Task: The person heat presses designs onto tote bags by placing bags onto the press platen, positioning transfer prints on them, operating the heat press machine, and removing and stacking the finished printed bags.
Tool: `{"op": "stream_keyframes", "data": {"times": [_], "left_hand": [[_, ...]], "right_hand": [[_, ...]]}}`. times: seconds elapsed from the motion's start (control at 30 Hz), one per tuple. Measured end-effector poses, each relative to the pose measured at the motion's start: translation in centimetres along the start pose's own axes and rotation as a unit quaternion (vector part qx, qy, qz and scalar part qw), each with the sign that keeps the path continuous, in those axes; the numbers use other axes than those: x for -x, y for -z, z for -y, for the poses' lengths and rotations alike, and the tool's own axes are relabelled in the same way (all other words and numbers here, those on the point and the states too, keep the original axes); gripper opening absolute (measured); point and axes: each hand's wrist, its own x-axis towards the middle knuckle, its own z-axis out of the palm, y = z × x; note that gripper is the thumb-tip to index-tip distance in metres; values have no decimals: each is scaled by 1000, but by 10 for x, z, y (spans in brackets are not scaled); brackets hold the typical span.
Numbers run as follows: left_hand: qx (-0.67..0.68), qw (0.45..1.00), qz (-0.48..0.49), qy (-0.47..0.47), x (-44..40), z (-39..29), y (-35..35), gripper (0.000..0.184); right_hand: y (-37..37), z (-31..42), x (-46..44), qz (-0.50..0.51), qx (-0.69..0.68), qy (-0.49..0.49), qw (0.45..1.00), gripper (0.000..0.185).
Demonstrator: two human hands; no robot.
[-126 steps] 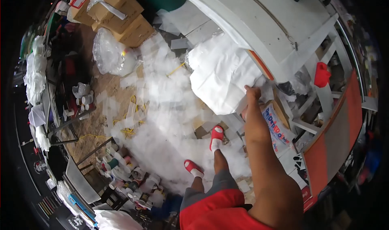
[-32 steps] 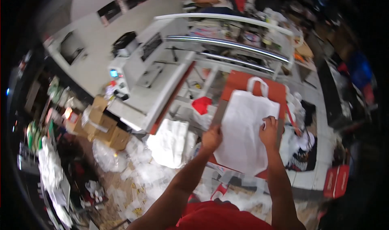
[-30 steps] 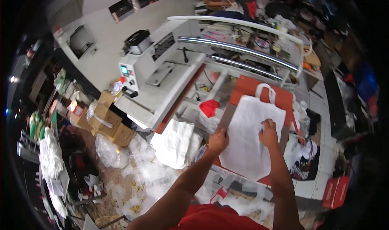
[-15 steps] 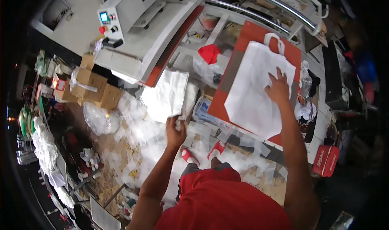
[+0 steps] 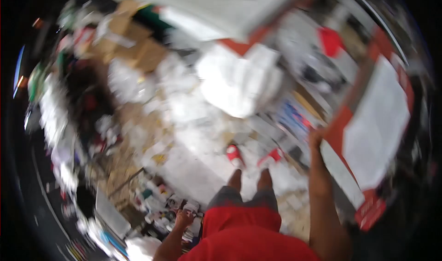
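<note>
My left hand [image 5: 184, 218] hangs low beside my red shirt, above a crate of small bottles and containers [image 5: 163, 199]. Blur hides its fingers, and nothing can be made out in it. My right hand [image 5: 316, 137] is at the near left corner of the red board [image 5: 340, 131]; whether it grips that corner is too smeared to see. A white fabric bag [image 5: 375, 123] lies flat on the board. White bags in a stack [image 5: 239, 79] sit under the corner of the large press [image 5: 230, 8], away from both hands.
Cardboard boxes [image 5: 136, 47] and a clear plastic bag [image 5: 129, 84] stand at the left. White scraps [image 5: 189, 141] litter the floor around my feet. A red cloth [image 5: 330, 42] lies between press and board, and a red case [image 5: 369, 211] is at lower right.
The view has swung left and blurred. My left hand has left the stack of bags and dropped to the lower left. My right hand has moved off the bag to the board's corner.
</note>
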Motion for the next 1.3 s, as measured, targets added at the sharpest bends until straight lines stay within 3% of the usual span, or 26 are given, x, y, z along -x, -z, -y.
{"op": "stream_keyframes", "data": {"times": [0.03,0.1,0.17,0.2,0.27,0.4,0.47,0.5,0.6,0.7,0.77,0.8,0.9,0.97,1.0,1.03,1.1,1.13,1.17,1.23,1.27,1.3], "left_hand": [[0,1000,22,6,6,2,6,30],[-41,998,22,36,10,22,0,32],[9,996,10,91,16,-3,30,33],[41,993,25,104,6,-9,49,33],[65,995,13,73,-13,22,24,33],[80,996,27,41,-18,32,10,34],[90,995,36,32,-17,27,18,34],[104,991,59,55,-16,20,22,35],[111,987,102,62,-23,5,28,36],[135,983,110,60,-24,0,33,37],[144,986,77,30,-29,-6,34,37],[118,987,110,-3,-31,-9,31,37],[78,996,36,-34,-50,-28,36,33],[80,996,47,-17,-58,-46,40,30],[78,993,12,-83,-74,-31,20,29],[79,992,15,-93,-71,-54,36,30],[81,987,-9,-138,-67,-85,50,28],[74,985,-8,-155,-69,-100,53,28],[81,978,-28,-193,-70,-120,60,26],[78,954,-70,-280,-69,-175,81,19],[69,934,-115,-331,-86,-192,79,18],[65,899,-164,-401,-94,-222,86,17]], "right_hand": [[-54,-28,-8,-26,69,3,997,70],[-9,27,-21,17,130,-71,989,91],[0,34,-34,115,168,-28,979,96],[63,103,-38,204,185,-107,955,99],[70,98,-48,240,200,-81,946,96],[74,85,-46,127,224,-111,960,94],[61,45,-55,88,211,-197,953,93],[50,28,-54,41,270,-179,945,91],[-52,-107,-80,-51,331,-35,942,43],[-102,-163,-82,-95,334,179,920,29],[-115,-174,-62,-115,308,125,936,23],[-122,-180,-54,-125,294,99,942,22],[-14,-63,-8,-38,81,-98,991,21],[66,13,19,7,-70,-109,992,21],[113,50,36,49,-126,-75,988,21],[160,86,57,20,-209,29,977,18],[257,127,88,-11,-219,276,936,17],[320,144,101,48,-326,233,915,16],[358,138,104,35,-324,223,919,16],[411,119,101,30,-454,142,879,16],[424,98,92,-28,-507,94,856,18],[443,76,81,11,-489,-75,869,20]]}}
